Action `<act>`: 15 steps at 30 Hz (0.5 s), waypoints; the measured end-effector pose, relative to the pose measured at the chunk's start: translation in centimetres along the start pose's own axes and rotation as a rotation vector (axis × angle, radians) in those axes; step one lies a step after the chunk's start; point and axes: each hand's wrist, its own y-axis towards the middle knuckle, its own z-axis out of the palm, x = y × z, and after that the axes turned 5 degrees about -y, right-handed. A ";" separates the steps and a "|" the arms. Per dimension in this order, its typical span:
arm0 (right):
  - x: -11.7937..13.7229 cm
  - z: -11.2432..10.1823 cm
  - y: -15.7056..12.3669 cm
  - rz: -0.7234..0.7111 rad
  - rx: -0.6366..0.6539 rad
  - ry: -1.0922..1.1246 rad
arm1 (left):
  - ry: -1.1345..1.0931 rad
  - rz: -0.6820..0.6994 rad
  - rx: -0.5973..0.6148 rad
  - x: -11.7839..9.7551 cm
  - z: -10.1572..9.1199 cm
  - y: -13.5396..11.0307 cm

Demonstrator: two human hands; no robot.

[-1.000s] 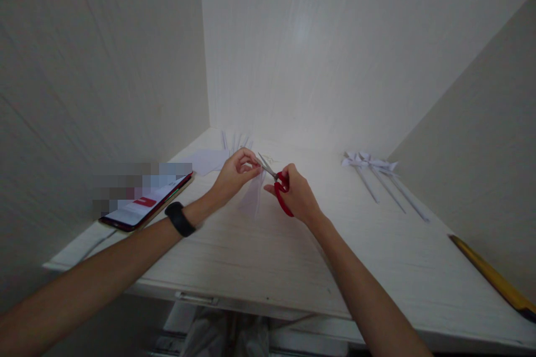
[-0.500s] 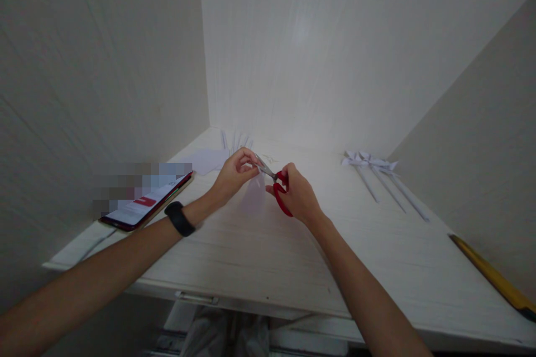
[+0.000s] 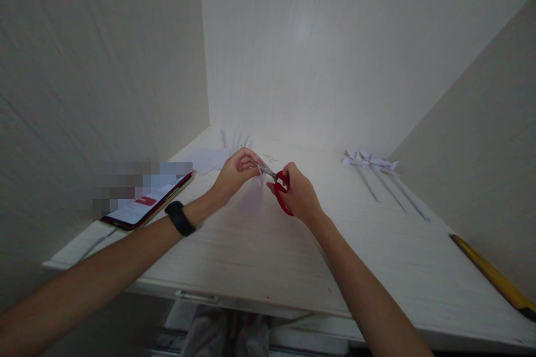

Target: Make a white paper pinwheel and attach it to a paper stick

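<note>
Pinched in my left hand (image 3: 239,170) is a white sheet of paper (image 3: 252,195) that hangs down below the fingers. My right hand (image 3: 299,192) grips red-handled scissors (image 3: 283,198), its fingers in the loops. The blades reach left to the paper's top edge, right beside my left fingertips. How far the blades have closed on the paper is too small to tell. A black band (image 3: 180,218) circles my left wrist.
A phone (image 3: 146,203) leans at the left edge of the white table (image 3: 268,262). Behind my left hand lie paper sheets (image 3: 205,159) and several thin paper sticks (image 3: 237,141). Paper pinwheels (image 3: 371,162) on sticks rest at the right. A yellow cutter-like tool (image 3: 489,273) lies by the right wall.
Both hands stay nearly where they were. The red scissor handles have shifted very slightly, and the hanging paper has swung a little to the left.
</note>
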 end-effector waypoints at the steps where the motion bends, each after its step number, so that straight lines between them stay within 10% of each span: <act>1: 0.0 0.0 0.0 -0.006 -0.001 0.000 | -0.002 -0.004 0.000 0.0 0.0 0.0; 15: -0.1 0.0 -0.1 -0.013 0.017 -0.069 | -0.027 -0.029 0.027 0.1 0.0 0.0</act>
